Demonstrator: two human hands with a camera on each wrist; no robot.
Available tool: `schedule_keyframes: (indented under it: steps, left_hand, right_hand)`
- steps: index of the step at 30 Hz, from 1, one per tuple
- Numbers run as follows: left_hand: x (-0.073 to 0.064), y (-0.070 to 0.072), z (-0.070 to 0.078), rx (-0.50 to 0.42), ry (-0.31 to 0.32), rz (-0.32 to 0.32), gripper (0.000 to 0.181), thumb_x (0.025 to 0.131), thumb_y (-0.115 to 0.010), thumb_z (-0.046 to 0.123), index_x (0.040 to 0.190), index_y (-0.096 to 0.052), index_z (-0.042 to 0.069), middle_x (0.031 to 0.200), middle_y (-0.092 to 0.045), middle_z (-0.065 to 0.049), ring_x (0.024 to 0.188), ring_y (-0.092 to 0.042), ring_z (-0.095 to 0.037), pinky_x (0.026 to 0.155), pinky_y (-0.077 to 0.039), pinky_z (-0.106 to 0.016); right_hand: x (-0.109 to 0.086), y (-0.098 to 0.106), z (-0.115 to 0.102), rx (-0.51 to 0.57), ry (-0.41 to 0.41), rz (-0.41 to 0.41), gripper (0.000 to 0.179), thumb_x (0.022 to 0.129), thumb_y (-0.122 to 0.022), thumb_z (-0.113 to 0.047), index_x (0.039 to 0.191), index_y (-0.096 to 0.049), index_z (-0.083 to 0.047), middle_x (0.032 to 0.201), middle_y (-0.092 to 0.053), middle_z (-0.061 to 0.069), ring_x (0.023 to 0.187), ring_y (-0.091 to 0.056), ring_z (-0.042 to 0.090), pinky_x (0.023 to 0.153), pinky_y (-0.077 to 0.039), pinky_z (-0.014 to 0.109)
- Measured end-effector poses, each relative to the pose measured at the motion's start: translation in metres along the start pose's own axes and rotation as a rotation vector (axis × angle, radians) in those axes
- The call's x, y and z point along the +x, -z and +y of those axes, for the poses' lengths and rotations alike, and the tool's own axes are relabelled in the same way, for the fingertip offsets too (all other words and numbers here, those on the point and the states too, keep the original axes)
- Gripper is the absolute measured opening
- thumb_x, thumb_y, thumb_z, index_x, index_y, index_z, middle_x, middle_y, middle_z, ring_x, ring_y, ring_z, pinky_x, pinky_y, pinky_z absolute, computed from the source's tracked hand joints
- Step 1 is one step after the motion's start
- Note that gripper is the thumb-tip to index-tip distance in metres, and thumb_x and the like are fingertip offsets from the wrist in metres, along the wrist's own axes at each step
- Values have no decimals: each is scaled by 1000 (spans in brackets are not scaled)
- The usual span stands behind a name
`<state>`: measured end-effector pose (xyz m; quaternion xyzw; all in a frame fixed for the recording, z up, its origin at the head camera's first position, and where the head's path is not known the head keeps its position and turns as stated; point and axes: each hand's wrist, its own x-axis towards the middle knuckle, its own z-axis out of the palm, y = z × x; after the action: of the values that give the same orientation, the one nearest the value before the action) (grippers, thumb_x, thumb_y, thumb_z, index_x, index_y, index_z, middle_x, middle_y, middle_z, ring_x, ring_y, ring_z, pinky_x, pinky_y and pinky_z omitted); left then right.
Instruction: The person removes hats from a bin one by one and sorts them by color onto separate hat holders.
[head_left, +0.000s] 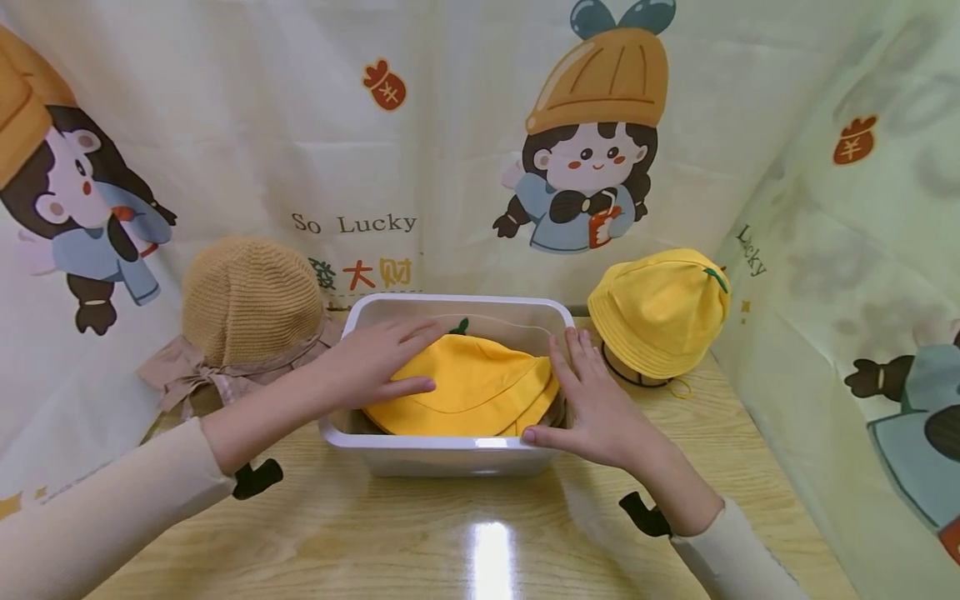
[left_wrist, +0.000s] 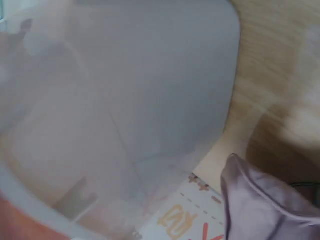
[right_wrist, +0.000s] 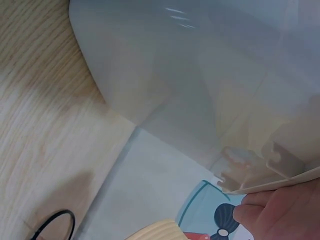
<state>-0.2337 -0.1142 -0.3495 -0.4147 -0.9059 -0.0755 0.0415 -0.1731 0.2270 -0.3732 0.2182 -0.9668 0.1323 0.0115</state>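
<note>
A white plastic bin [head_left: 442, 457] stands on the table with a yellow hat [head_left: 465, 383] in it, a green leaf tip showing at the hat's back. My left hand [head_left: 378, 362] reaches over the bin's left side, its fingers extended above the hat's left part. At the right rim lies my right hand [head_left: 596, 408], fingers straight along the edge and thumb over the front corner. In the right wrist view, the fingers [right_wrist: 255, 212] touch the outside of the rim. Some darker brownish material shows beneath the yellow hat, mostly hidden.
Left of the bin, a tan knitted hat [head_left: 251, 304] with a mauve ribbon [left_wrist: 260, 205] sits raised off the table. To the right, another yellow hat [head_left: 663, 312] rests on a black wire stand [head_left: 637, 379]. A printed cloth [head_left: 450, 167] hangs behind the wooden table [head_left: 360, 533].
</note>
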Motion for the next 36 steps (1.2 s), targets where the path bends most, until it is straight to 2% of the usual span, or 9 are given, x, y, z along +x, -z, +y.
schedule_keyframes:
  steps: [4,8,14,18,21,26,29,32,36]
  left_hand:
    - [-28,0,5,37,12,95,79,95,-51,64,156,-35,17,159,-36,-7,143,-35,-35,110,-37,-57]
    - [-46,-6,13,79,34,113,82,94,-47,68,155,-37,14,164,-26,-9,149,-24,-39,112,-32,-60]
    - [-58,-13,20,39,101,62,83,95,-45,69,159,-28,18,168,-12,-8,153,-6,-38,119,-17,-60]
    - [-63,-13,20,31,124,60,85,95,-45,69,160,-22,20,168,-10,-6,154,-4,-37,120,-14,-60]
    - [-65,-15,20,36,127,71,86,94,-46,69,160,-22,20,168,-12,-7,153,-6,-38,120,-13,-60]
    - [-65,-20,21,60,124,115,86,94,-47,69,160,-26,19,167,-17,-9,152,-12,-41,119,-14,-62]
    - [-65,-22,22,66,126,127,85,94,-47,69,160,-26,20,167,-15,-9,152,-11,-41,119,-14,-61]
    - [-65,-22,23,65,127,131,85,94,-47,69,159,-27,20,167,-15,-10,152,-11,-41,119,-14,-62]
    - [-65,-22,23,76,127,133,84,94,-47,69,159,-28,19,167,-15,-10,152,-11,-41,119,-13,-62]
  right_hand:
    - [0,2,0,-21,-7,-9,123,76,-60,-81,161,3,-19,166,10,17,152,13,35,120,-11,61]
    - [-1,7,1,-70,-8,-29,121,77,-57,-82,161,4,-20,166,6,20,153,11,36,121,-9,60]
    - [9,22,-4,-183,61,-21,110,83,-51,-80,162,-10,-14,166,-5,21,153,2,40,122,-6,58]
    - [27,32,-16,-208,118,6,100,86,-47,-79,160,-23,-15,166,-15,18,152,-8,42,121,-9,58]
    - [41,38,-26,-204,168,-12,94,88,-50,-75,159,-27,-18,163,-25,16,151,-18,41,120,-19,58]
    - [65,45,-41,-193,198,-135,84,89,-63,-62,158,-32,-26,155,-43,9,136,-48,34,103,-46,55]
    - [81,45,-49,-195,205,-223,78,89,-68,-56,155,-37,-27,144,-57,7,121,-60,30,96,-51,51]
    - [94,45,-55,-199,199,-314,71,90,-69,-51,151,-43,-26,131,-66,7,112,-63,27,95,-51,47]
    - [107,46,-59,-237,163,-409,68,91,-70,-48,149,-45,-23,129,-66,9,109,-62,26,94,-51,46]
